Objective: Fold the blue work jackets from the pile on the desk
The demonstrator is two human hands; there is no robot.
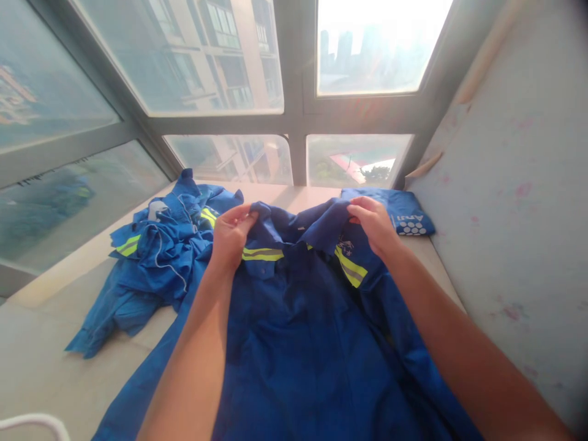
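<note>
A dark blue work jacket (298, 331) with yellow-and-grey reflective strips is spread out in front of me, its collar at the far end. My left hand (232, 236) pinches the left end of the collar between thumb and fingers. At the collar's right end, my right hand (371, 223) is closed on the fabric in the same way. The collar stretches between both hands, and a chest pocket shows below the left strip. Both sleeves hang down at the sides, partly behind my forearms.
A crumpled heap of blue clothing (151, 263) with a white cord lies at the left. Folded blue fabric with white print (411, 214) sits at the back right. Windows (294, 122) stand behind the pale ledge (41, 343); a patterned wall (519, 233) bounds the right. A white curved object (37, 419) shows lower left.
</note>
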